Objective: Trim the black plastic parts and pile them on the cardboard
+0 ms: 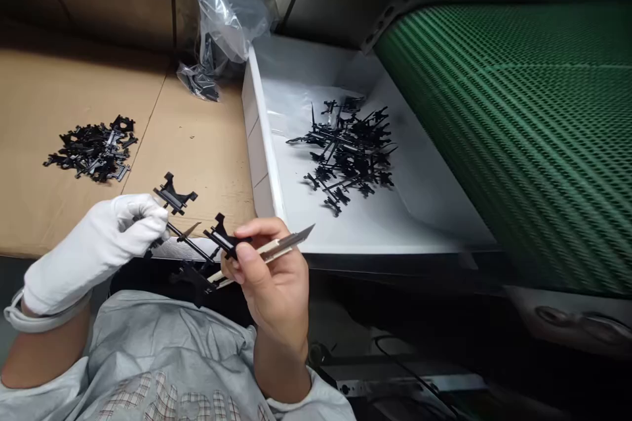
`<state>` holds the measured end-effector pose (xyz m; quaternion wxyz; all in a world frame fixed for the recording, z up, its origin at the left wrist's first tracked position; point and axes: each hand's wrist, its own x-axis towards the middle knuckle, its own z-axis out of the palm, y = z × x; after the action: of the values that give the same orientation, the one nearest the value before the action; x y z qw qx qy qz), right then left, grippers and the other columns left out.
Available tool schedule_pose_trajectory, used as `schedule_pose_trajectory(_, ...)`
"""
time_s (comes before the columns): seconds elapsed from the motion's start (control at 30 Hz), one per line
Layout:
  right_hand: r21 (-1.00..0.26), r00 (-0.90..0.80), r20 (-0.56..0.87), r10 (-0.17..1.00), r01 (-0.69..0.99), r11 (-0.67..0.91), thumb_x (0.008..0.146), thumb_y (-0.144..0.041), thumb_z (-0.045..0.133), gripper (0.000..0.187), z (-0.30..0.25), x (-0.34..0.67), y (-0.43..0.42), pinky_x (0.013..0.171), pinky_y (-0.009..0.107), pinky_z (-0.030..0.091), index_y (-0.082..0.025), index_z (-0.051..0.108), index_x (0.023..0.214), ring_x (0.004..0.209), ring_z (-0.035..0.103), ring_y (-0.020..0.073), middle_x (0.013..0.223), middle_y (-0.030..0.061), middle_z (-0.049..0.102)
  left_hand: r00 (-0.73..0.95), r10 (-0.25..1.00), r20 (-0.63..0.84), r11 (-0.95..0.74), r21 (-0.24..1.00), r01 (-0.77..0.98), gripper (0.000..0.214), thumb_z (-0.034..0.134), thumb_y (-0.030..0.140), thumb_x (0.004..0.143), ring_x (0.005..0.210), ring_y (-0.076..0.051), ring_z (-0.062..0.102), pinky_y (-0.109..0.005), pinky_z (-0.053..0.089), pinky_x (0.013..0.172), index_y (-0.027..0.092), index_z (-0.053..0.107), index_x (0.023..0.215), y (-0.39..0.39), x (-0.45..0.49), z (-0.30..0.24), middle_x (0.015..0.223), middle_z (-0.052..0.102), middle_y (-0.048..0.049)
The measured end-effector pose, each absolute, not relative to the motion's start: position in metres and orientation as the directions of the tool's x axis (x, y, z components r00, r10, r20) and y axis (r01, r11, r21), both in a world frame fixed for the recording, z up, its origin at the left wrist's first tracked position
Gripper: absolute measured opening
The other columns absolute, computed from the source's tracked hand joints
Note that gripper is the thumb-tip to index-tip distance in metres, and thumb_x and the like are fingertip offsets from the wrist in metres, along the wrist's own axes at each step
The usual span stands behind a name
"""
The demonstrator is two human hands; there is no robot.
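Note:
My left hand (123,230), in a white glove, is closed in a pinch on a black plastic sprue (192,247) with moulded parts along it. One forked black part (174,195) stands up just beyond the gloved fingertips. My right hand (276,283) is bare and closed around a craft knife (300,237) with a pale handle, its blade pointing right and away. Between the right thumb and index finger is another forked black part (222,237); whether it is still joined to the sprue I cannot tell. Both hands are above the table's near edge.
A heap of small black parts (96,150) lies on the cardboard-covered table (197,151). Right of it, a white-walled tray (264,138) holds a pile of black sprues (348,151). A clear plastic bag (222,13) hangs behind. A green mesh conveyor belt (523,131) runs along the right.

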<state>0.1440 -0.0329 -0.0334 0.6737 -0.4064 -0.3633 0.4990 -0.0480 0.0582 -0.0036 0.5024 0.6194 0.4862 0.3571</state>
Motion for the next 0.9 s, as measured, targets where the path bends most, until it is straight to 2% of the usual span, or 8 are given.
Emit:
schedule_pose_trajectory(0.17,-0.925,0.174,0.056,0.983,-0.361,0.116,0.099,-0.049,0.086,0.025,-0.036,0.146,-0.027,0.051,0.019,0.042,-0.025,0.078,0.100,0.051,0.049,0.0070,0.067,-0.0078,0.052,0.392,0.903,-0.178,0.126,0.980,0.155,0.024,0.078,0.043,0.077,0.052,-0.009,0.052,-0.016,0.047,0.048,0.024,0.068,0.066,0.062,-0.052,-0.026,0.060,0.061,0.0043)
schedule_pose_trajectory(0.33,-0.906,0.117,0.048,0.992,-0.412,0.092,0.099,-0.052,0.083,0.027,-0.034,0.147,-0.023,0.053,0.023,0.043,-0.025,0.081,0.103,0.053,0.048,0.0092,0.070,-0.0043,0.062,0.247,0.948,-0.200,0.197,0.980,0.037,0.025,0.078,0.042,0.077,0.046,-0.007,0.049,-0.015,0.037,0.043,0.022,0.066,0.068,0.061,-0.042,-0.035,0.058,0.065,0.0042)
schedule_pose_trajectory(0.43,-0.890,0.073,0.049,0.996,-0.450,0.077,0.104,-0.065,0.070,0.042,-0.032,0.152,-0.023,0.059,0.028,0.049,-0.027,0.086,0.112,0.060,0.054,0.0133,0.080,0.0014,0.072,0.172,0.958,-0.228,0.237,0.971,-0.030,0.028,0.082,0.041,0.069,0.044,-0.006,0.046,-0.016,0.032,0.041,0.022,0.061,0.067,0.061,-0.041,-0.038,0.060,0.066,0.0047)
schedule_pose_trajectory(0.53,-0.930,0.070,0.017,0.997,-0.365,0.042,0.109,-0.070,0.056,0.053,-0.031,0.159,-0.025,0.066,0.032,0.052,-0.030,0.088,0.122,0.068,0.058,0.0170,0.086,0.0034,0.073,0.171,0.955,-0.242,0.239,0.970,0.040,0.028,0.080,0.040,0.067,0.044,-0.009,0.052,-0.018,0.038,0.043,0.022,0.058,0.065,0.064,-0.046,-0.038,0.056,0.064,0.0041)
schedule_pose_trajectory(0.6,-0.956,0.045,0.036,0.998,-0.291,0.048,0.113,-0.065,0.052,0.050,-0.031,0.163,-0.027,0.069,0.033,0.053,-0.032,0.086,0.130,0.072,0.060,0.0185,0.084,0.0026,0.071,0.204,0.949,-0.241,0.224,0.969,0.105,0.027,0.077,0.042,0.068,0.044,-0.013,0.056,-0.021,0.042,0.043,0.023,0.058,0.063,0.066,-0.049,-0.037,0.052,0.063,0.0025)
schedule_pose_trajectory(0.7,-0.978,-0.037,0.105,0.994,-0.184,0.097,0.116,-0.053,0.056,0.038,-0.033,0.168,-0.027,0.075,0.034,0.057,-0.036,0.080,0.139,0.080,0.066,0.0196,0.092,0.0027,0.075,0.255,0.943,-0.214,0.186,0.974,0.129,0.027,0.076,0.045,0.070,0.046,-0.016,0.057,-0.025,0.045,0.044,0.023,0.060,0.064,0.069,-0.049,-0.033,0.051,0.061,0.0011)
schedule_pose_trajectory(0.8,-0.981,-0.140,0.179,0.974,-0.102,0.165,0.116,-0.045,0.059,0.034,-0.033,0.171,-0.023,0.084,0.037,0.060,-0.040,0.076,0.145,0.082,0.071,0.0186,0.115,0.0035,0.083,0.300,0.937,-0.179,0.141,0.980,0.144,0.027,0.081,0.045,0.071,0.055,-0.019,0.062,-0.027,0.050,0.050,0.023,0.065,0.073,0.074,-0.041,-0.030,0.057,0.063,0.0009)
schedule_pose_trajectory(0.9,-0.972,-0.246,0.236,0.940,-0.080,0.223,0.117,-0.041,0.058,0.035,-0.033,0.174,-0.019,0.076,0.034,0.061,-0.041,0.072,0.149,0.073,0.069,0.0159,0.126,0.0034,0.085,0.333,0.929,-0.164,0.113,0.979,0.167,0.026,0.084,0.043,0.072,0.060,-0.020,0.066,-0.028,0.054,0.054,0.023,0.069,0.078,0.078,-0.032,-0.026,0.060,0.063,0.0014)
